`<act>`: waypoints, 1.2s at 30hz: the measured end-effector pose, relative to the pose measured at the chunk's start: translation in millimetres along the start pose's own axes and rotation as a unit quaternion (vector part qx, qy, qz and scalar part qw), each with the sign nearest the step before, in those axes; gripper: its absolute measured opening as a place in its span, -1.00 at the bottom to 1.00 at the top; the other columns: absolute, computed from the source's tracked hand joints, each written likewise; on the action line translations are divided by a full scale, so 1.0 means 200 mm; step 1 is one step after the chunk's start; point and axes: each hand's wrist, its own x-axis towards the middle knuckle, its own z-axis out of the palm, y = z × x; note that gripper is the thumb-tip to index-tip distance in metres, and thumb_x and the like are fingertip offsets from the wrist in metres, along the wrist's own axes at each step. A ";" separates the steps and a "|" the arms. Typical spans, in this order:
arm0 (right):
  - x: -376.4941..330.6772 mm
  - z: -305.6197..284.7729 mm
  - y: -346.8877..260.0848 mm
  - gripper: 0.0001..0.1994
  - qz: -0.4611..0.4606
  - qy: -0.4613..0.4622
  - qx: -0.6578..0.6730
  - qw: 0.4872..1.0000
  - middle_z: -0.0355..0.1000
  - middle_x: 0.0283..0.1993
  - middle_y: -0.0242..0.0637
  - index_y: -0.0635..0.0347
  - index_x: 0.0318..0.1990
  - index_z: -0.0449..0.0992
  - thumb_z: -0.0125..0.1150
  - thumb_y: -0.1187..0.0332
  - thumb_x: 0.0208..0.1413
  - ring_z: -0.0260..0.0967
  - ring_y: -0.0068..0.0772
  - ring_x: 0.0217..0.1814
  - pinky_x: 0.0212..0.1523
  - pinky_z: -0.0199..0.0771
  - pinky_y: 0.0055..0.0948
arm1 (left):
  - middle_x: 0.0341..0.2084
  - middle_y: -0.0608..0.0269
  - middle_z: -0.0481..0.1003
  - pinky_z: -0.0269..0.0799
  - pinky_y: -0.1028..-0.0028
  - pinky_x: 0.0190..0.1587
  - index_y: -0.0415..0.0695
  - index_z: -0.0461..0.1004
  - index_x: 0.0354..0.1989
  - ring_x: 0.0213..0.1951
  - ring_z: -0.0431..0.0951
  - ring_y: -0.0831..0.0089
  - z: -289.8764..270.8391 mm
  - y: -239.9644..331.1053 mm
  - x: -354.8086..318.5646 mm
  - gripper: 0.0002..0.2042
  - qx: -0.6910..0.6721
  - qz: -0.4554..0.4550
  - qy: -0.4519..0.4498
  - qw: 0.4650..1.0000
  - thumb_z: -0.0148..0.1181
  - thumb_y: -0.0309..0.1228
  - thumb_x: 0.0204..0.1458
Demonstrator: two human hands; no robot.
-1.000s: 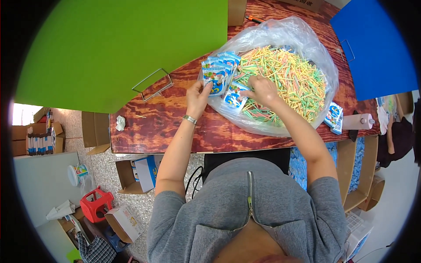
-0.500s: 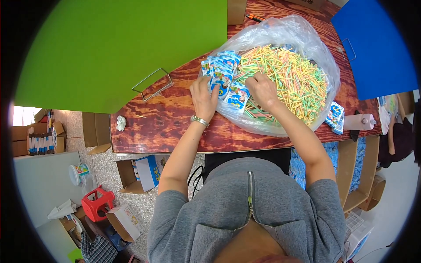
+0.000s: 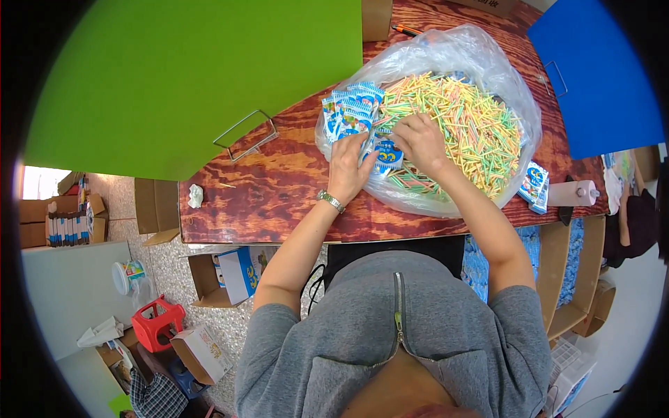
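A large clear plastic bag lies spread on the table, heaped with thin pastel candy-like sticks in yellow, green and pink. On its left side several small blue and white packets are piled. One loose packet lies between my hands, tilted over the sticks. My left hand, with a metal watch on the wrist, grips that packet's left edge between thumb and fingers. My right hand is closed at the packet's upper right, beside the sticks; its fingertips are turned down, and what they pinch is hidden.
A green panel with a wire handle stands at the left, a blue panel at the right. Right of the bag are more packets and a pale bottle. An orange cutter lies behind. Cardboard boxes and a red stool are below.
My left hand has moved right and slightly nearer, from the packet pile to the loose packet. That packet has turned and shifted right. My right hand stays close to its earlier place.
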 end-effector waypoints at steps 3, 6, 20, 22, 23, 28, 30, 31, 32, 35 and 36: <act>0.05 -0.16 -0.07 -0.81 0.052 -0.008 0.250 0.967 0.49 -0.33 -0.27 0.22 -0.28 0.54 0.32 0.31 0.05 0.45 -0.29 -0.27 -0.25 0.40 -0.35 | -0.33 0.10 0.54 0.41 0.30 -0.17 -0.26 0.51 -0.18 -0.26 0.51 0.24 0.03 -0.01 0.01 -0.75 -0.080 -0.081 -0.056 0.992 0.29 -0.38 0.02; 0.08 -0.28 -0.11 -0.77 0.126 -0.047 0.307 0.942 0.47 -0.46 -0.29 0.25 -0.27 0.52 0.33 0.27 0.07 0.41 -0.56 -0.44 -0.42 0.36 -0.48 | -0.59 0.48 0.48 0.26 0.63 -0.48 -0.28 0.55 -0.38 -0.50 0.32 0.77 0.03 0.04 0.06 -0.82 -0.355 -0.209 -0.118 0.904 0.25 -0.38 0.11; -0.13 -0.32 0.02 -0.77 0.157 -0.004 0.486 0.859 0.48 -0.12 -0.19 0.24 -0.09 0.50 0.20 0.40 0.11 0.50 -0.44 -0.20 -0.25 0.49 -0.38 | -0.66 0.38 0.47 0.27 0.58 -0.54 -0.20 0.47 -0.58 -0.58 0.34 0.69 0.01 0.04 0.04 -0.72 -0.290 -0.169 -0.102 0.936 0.45 -0.31 -0.10; -0.21 -0.29 0.06 -0.62 0.045 -0.323 0.104 0.940 0.41 -0.05 -0.08 0.23 -0.04 0.46 0.31 0.32 -0.05 0.46 -0.12 -0.05 -0.12 0.52 -0.22 | -0.66 0.39 0.47 0.27 0.58 -0.54 -0.19 0.46 -0.58 -0.58 0.34 0.69 0.02 0.01 0.01 -0.71 -0.304 -0.189 -0.097 0.929 0.45 -0.30 -0.10; -0.24 -0.24 0.06 -0.62 0.046 -0.323 0.103 0.940 0.41 -0.05 -0.08 0.23 -0.04 0.46 0.31 0.32 -0.05 0.46 -0.12 -0.05 -0.12 0.52 -0.22 | -0.67 0.39 0.45 0.26 0.58 -0.54 -0.19 0.44 -0.59 -0.58 0.33 0.69 0.02 0.01 0.01 -0.70 -0.301 -0.194 -0.099 0.929 0.45 -0.30 -0.09; -0.27 -0.16 0.02 -0.60 -0.056 -0.367 -0.023 0.928 0.37 -0.11 -0.11 0.23 -0.14 0.47 0.36 0.30 -0.19 0.40 -0.09 -0.03 -0.11 0.51 -0.13 | -0.54 0.47 0.49 0.24 0.69 -0.47 -0.17 0.47 -0.47 -0.50 0.34 0.78 0.00 0.02 0.02 -0.83 -0.284 -0.190 -0.141 0.929 0.35 -0.42 0.04; -0.26 -0.16 0.00 -0.62 -0.064 -0.370 -0.029 0.926 0.38 -0.12 -0.11 0.23 -0.15 0.48 0.33 0.30 -0.18 0.40 -0.10 -0.02 -0.13 0.51 -0.13 | -0.54 0.47 0.48 0.22 0.70 -0.48 -0.17 0.48 -0.47 -0.51 0.33 0.78 0.00 0.01 0.01 -0.83 -0.283 -0.189 -0.142 0.929 0.34 -0.40 0.05; -0.25 -0.16 0.00 -0.64 -0.070 -0.373 -0.036 0.925 0.38 -0.14 -0.12 0.23 -0.17 0.49 0.31 0.29 -0.17 0.40 -0.12 -0.01 -0.15 0.50 -0.14 | -0.54 0.47 0.48 0.22 0.70 -0.48 -0.17 0.48 -0.47 -0.51 0.33 0.78 0.00 0.02 0.01 -0.83 -0.284 -0.189 -0.142 0.929 0.34 -0.40 0.05; -0.25 -0.16 0.01 -0.64 -0.070 -0.373 -0.037 0.924 0.38 -0.14 -0.12 0.23 -0.17 0.49 0.31 0.29 -0.17 0.40 -0.12 -0.01 -0.15 0.50 -0.14 | -0.55 0.47 0.48 0.22 0.70 -0.48 -0.17 0.48 -0.47 -0.51 0.33 0.78 0.00 0.02 0.02 -0.82 -0.283 -0.194 -0.145 0.928 0.34 -0.40 0.05; -0.25 -0.11 0.02 -0.68 -0.080 -0.378 -0.067 0.920 0.40 -0.16 -0.15 0.25 -0.17 0.49 0.22 0.27 -0.07 0.39 -0.15 -0.01 -0.18 0.48 -0.18 | -0.55 0.48 0.47 0.21 0.70 -0.49 -0.18 0.48 -0.47 -0.51 0.33 0.78 0.00 0.04 0.02 -0.82 -0.289 -0.199 -0.148 0.925 0.34 -0.39 0.05; -0.26 -0.08 0.01 -0.70 -0.088 -0.358 -0.076 0.927 0.41 -0.18 -0.16 0.26 -0.19 0.49 0.18 0.25 -0.04 0.39 -0.17 -0.02 -0.18 0.47 -0.20 | -0.56 0.48 0.47 0.21 0.70 -0.49 -0.18 0.48 -0.47 -0.52 0.32 0.78 0.00 0.04 0.02 -0.82 -0.298 -0.198 -0.149 0.922 0.34 -0.39 0.05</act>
